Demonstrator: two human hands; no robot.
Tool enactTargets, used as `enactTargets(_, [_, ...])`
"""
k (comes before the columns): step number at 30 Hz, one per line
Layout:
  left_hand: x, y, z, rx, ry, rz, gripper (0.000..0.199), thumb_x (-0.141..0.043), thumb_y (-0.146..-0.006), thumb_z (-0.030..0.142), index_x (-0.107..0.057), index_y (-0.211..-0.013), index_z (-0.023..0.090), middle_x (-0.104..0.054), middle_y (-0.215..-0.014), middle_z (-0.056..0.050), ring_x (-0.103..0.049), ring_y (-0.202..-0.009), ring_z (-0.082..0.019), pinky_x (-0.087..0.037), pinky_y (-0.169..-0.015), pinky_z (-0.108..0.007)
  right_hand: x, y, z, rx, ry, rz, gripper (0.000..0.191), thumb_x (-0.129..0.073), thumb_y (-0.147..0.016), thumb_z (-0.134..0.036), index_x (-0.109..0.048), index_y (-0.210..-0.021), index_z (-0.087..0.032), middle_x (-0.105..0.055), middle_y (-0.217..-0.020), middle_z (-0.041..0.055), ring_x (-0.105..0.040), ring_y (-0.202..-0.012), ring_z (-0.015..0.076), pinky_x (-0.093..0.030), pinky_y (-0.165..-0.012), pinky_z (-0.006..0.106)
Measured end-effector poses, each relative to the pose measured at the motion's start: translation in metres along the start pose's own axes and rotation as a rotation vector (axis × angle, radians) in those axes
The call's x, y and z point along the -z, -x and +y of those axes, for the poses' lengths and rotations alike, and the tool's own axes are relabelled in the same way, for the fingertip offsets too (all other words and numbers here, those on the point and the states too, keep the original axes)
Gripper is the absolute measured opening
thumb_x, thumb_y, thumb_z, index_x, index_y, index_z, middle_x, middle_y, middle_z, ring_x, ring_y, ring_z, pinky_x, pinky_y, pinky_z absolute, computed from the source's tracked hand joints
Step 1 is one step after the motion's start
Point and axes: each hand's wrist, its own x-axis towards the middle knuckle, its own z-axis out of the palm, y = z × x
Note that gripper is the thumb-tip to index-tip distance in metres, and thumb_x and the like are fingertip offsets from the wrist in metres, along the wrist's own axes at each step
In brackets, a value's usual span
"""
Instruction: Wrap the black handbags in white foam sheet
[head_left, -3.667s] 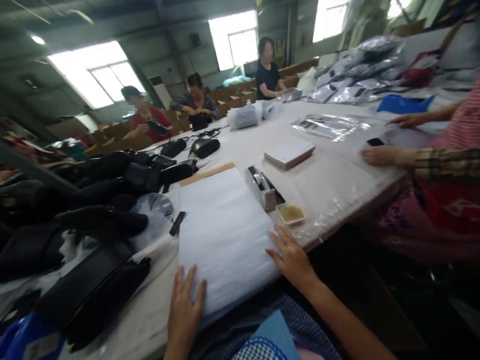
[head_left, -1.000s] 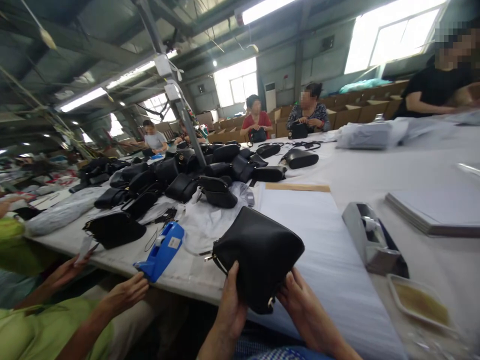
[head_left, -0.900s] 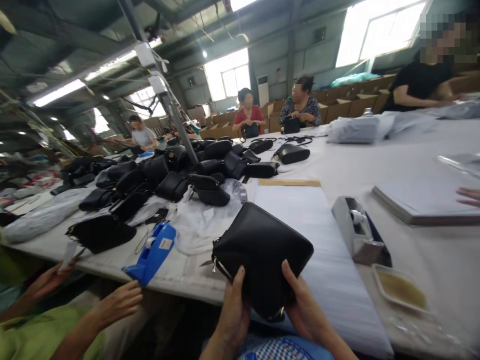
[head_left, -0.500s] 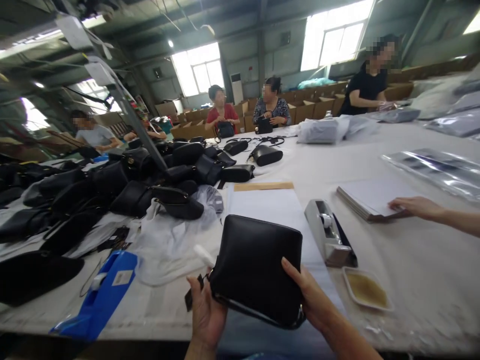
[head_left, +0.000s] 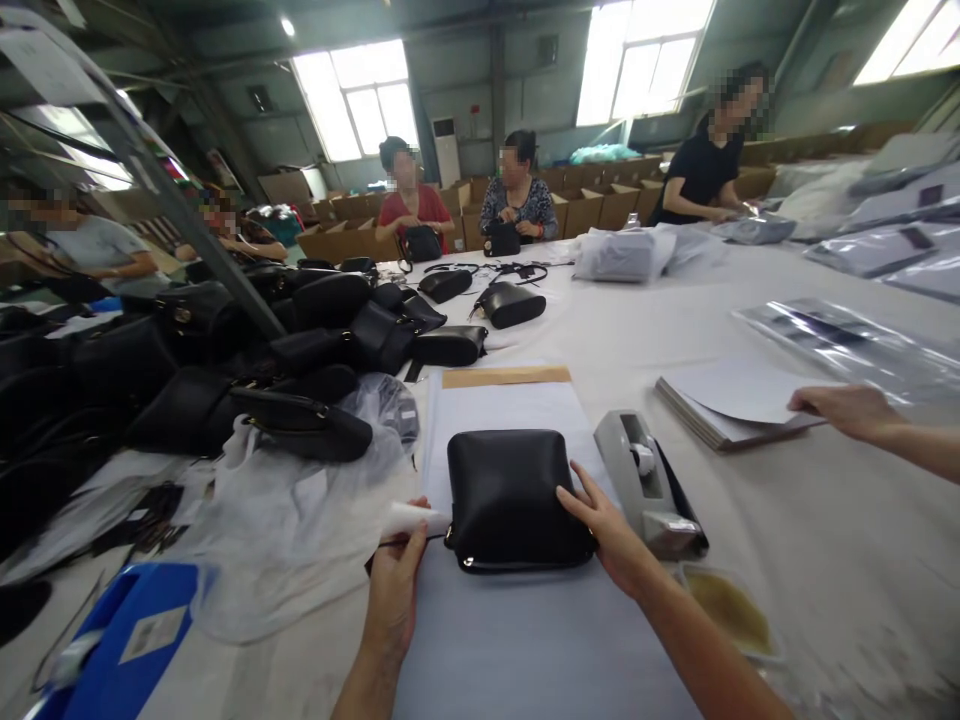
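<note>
A small black bag [head_left: 510, 495] lies on a stack of white sheets [head_left: 495, 640] in front of me. My left hand [head_left: 397, 570], at the bag's left side, pinches a white strip [head_left: 409, 517] between thumb and fingers; a thin black cord with a dark tag runs beside it to the bag's lower left corner. My right hand [head_left: 600, 515] rests on the bag's right edge, fingers spread over its top and the thumb side hidden behind it.
A grey tape dispenser [head_left: 649, 480] and a shallow dish [head_left: 727, 610] stand right. Another person's hand [head_left: 847, 410] lifts a sheet from a paper stack [head_left: 720, 400]. Black bags [head_left: 300, 420] and a blue dispenser [head_left: 127, 630] are left. People work across the table.
The bag has gone from tilted in my hands to lying on the sheets. My left hand has left its underside and taken the white strip. The other person's hand has raised a sheet's corner.
</note>
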Motion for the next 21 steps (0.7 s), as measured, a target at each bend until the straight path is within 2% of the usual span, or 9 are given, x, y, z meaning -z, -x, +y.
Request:
enactTargets(2, [0.011,-0.007,-0.003,-0.066,-0.26,0.012,0.054,-0.077,-0.073,0.044,-0.062,-0.119,0.02,-0.065,-0.126,-0.01,-0.057,-0.123,-0.028,-0.037,-0.112,-0.043,0.003,0.0,0.007,0.039,0.032,0.008,0.09,-0.075,-0.078,-0.048,-0.027,-0.152,-0.028,-0.048,-0.147,0.0089,-0.045,-0.135,0.0235,-0.035,-0.114,0.041])
enactTargets(5, [0.039,-0.02,0.002,-0.151,-0.659,0.07,0.06,-0.072,-0.072,0.054,-0.063,-0.12,0.02,-0.066,-0.127,-0.012,-0.054,-0.127,-0.033,-0.038,-0.11,-0.045,0.007,-0.001,0.016,0.117,0.072,-0.038,0.083,-0.072,-0.08,-0.048,-0.031,-0.15,-0.028,-0.046,-0.149,0.008,-0.047,-0.134,0.0238,-0.037,-0.113,0.041])
enactTargets(7, [0.062,-0.027,0.013,-0.049,-0.81,0.039,0.059,-0.062,-0.073,0.065,-0.07,-0.105,0.017,-0.071,-0.114,-0.015,-0.057,-0.122,-0.037,-0.046,-0.101,-0.046,0.008,-0.002,0.019,0.167,0.167,-0.013,0.077,-0.07,-0.081,-0.048,-0.038,-0.147,-0.028,-0.047,-0.148,0.0076,-0.05,-0.13,0.0253,-0.04,-0.11,0.042])
enactTargets(10, [0.091,-0.027,0.038,0.164,-0.91,-0.102,0.062,-0.05,-0.075,0.073,-0.075,-0.084,0.018,-0.076,-0.098,-0.014,-0.068,-0.103,-0.036,-0.056,-0.082,-0.043,0.009,0.004,0.02,0.322,0.432,0.134,0.068,-0.067,-0.082,-0.046,-0.046,-0.142,-0.025,-0.045,-0.148,0.0095,-0.049,-0.13,0.0293,-0.049,-0.101,0.044])
enactTargets(12, [0.095,-0.017,0.055,0.151,-1.165,-0.08,0.055,-0.052,-0.074,0.072,-0.076,-0.08,0.023,-0.077,-0.09,-0.01,-0.07,-0.095,-0.038,-0.056,-0.078,-0.046,0.014,0.018,0.017,0.491,0.63,0.22,0.058,-0.062,-0.086,-0.041,-0.05,-0.14,-0.025,-0.045,-0.148,0.0085,-0.047,-0.132,0.0284,-0.049,-0.102,0.044])
enactTargets(14, [0.084,-0.001,0.066,-0.012,-1.392,0.057,0.05,-0.051,-0.075,0.071,-0.076,-0.086,0.029,-0.077,-0.091,-0.009,-0.069,-0.09,-0.041,-0.054,-0.075,-0.052,0.024,0.04,0.014,0.655,0.825,0.305,0.046,-0.055,-0.091,-0.034,-0.054,-0.136,-0.027,-0.047,-0.147,0.0056,-0.045,-0.134,0.025,-0.041,-0.11,0.043])
enactTargets(16, [0.058,0.018,0.068,-0.319,-1.35,0.055,0.045,-0.048,-0.08,0.066,-0.073,-0.098,0.033,-0.073,-0.112,-0.005,-0.068,-0.098,-0.038,-0.054,-0.08,-0.052,0.041,0.064,0.014,0.74,1.022,0.416,0.037,-0.051,-0.094,-0.032,-0.06,-0.13,-0.028,-0.05,-0.145,0.0035,-0.042,-0.136,0.024,-0.032,-0.116,0.043])
enactTargets(18, [0.024,0.034,0.06,-0.606,-1.186,-0.167,0.041,-0.047,-0.085,0.06,-0.067,-0.113,0.037,-0.065,-0.13,0.0,-0.062,-0.114,-0.032,-0.051,-0.094,-0.048,0.062,0.087,0.019,0.729,1.209,0.553,0.033,-0.049,-0.095,-0.034,-0.065,-0.123,-0.026,-0.051,-0.145,0.0039,-0.036,-0.14,0.0265,-0.027,-0.118,0.047])
enactTargets(21, [-0.025,0.04,0.038,-0.905,-1.036,-0.491,0.045,-0.051,-0.089,0.051,-0.055,-0.132,0.039,-0.051,-0.145,0.001,-0.047,-0.134,-0.029,-0.036,-0.113,-0.049,0.095,0.112,0.035,0.593,1.424,0.747,0.036,-0.051,-0.094,-0.041,-0.068,-0.12,-0.022,-0.044,-0.15,0.0088,-0.025,-0.145,0.0336,-0.019,-0.117,0.056])
